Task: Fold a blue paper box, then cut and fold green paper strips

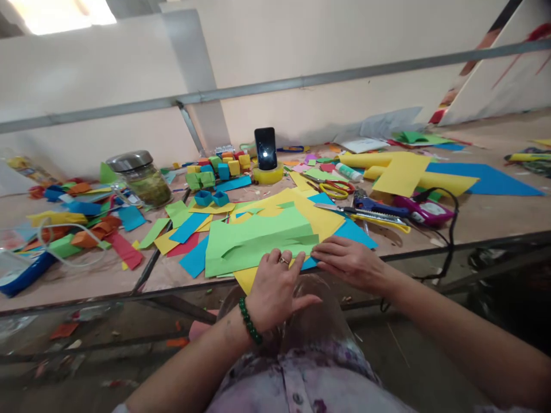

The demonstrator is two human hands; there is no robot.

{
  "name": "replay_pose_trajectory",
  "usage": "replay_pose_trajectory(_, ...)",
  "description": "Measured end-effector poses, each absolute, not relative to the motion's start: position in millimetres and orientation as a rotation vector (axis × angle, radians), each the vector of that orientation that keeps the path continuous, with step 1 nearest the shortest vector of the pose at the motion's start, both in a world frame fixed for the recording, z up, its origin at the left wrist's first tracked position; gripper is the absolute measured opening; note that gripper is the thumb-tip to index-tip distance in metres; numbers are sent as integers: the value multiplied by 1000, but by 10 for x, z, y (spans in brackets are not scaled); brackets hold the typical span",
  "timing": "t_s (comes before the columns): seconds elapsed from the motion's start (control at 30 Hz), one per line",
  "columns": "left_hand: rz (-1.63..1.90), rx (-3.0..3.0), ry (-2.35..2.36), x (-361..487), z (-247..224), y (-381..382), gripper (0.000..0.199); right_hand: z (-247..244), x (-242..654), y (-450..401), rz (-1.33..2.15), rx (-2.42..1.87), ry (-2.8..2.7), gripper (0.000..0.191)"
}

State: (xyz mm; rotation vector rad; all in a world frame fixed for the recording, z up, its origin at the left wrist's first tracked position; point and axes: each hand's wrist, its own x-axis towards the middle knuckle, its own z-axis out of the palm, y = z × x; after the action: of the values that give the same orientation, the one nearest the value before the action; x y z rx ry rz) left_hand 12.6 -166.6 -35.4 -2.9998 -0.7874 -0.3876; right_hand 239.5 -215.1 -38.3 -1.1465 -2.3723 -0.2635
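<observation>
A sheet of green paper (pixel 249 235) lies at the table's front edge, with a long narrow flap or strip of the same green along its lower part. My left hand (pixel 278 284) presses its fingertips on the lower edge of that strip, fingers stretched and thumb spread out to the right. At the strip's right end, my right hand (pixel 348 261) has its fingers together on the green paper; its thumb is hidden. Yellow paper (pixel 325 221) and blue paper (pixel 357 232) stick out from beneath the green sheet.
Behind the sheets, a phone (pixel 266 150) stands on a yellow tape roll (pixel 267 174) beside small folded paper boxes (pixel 224 170). A utility knife (pixel 365 211), scissors (pixel 333 189) and a magenta device (pixel 424 210) lie to the right. A glass jar (pixel 144 182) stands left.
</observation>
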Motion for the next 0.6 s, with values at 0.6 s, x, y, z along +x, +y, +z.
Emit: replay_pose_trajectory(0.6,-306,-2998,-703,59,-424,-1666,80,-254,2516,-2088,-381,-1068,-2527,18)
